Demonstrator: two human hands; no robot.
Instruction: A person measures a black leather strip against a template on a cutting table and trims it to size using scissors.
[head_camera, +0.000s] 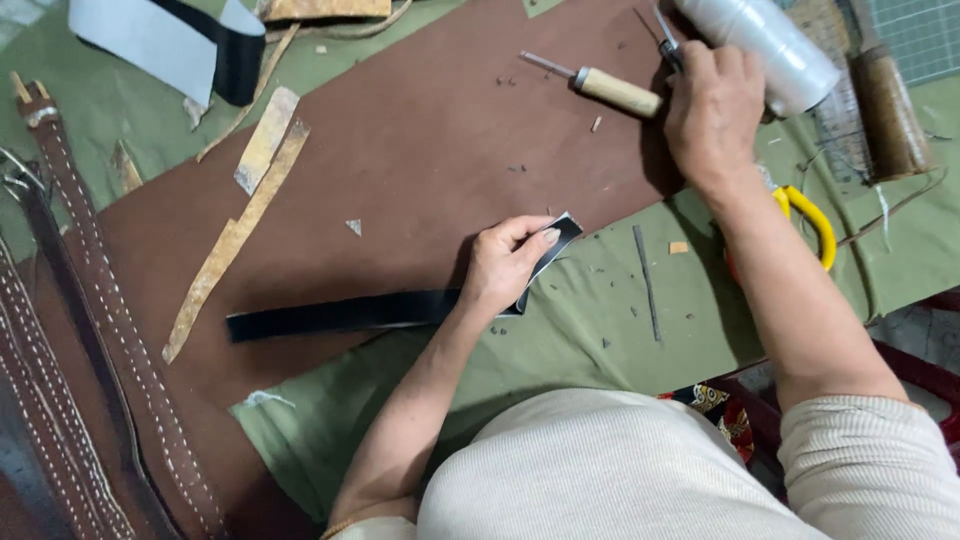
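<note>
Left hand (505, 262) presses flat on the right end of a black strap (340, 313), fingers together and bent over the strap's pointed tip; pinning it down, not clearly gripping. The strap runs left from the hand, lying partly on the brown leather sheet (420, 160) and partly on the green cloth (590, 340), in the middle of the scene, near the person.

Right hand (712, 110) is far right, curled around a thin metal tool (667, 38) whose tip sticks up past the knuckles; can't tell what kind of tool. Hand sits just beside a wooden-handled awl (605, 88) lying on the leather and touches or overlaps a white thread spool (765, 45).

Yellow-handled cutters (812, 222) partly hidden under the right forearm. Thin metal rod (646, 282) on the cloth, right of the strap tip. Tan leather scraps (240, 225) on the sheet, left. Stitched brown belts (95, 330) along the far left edge.
</note>
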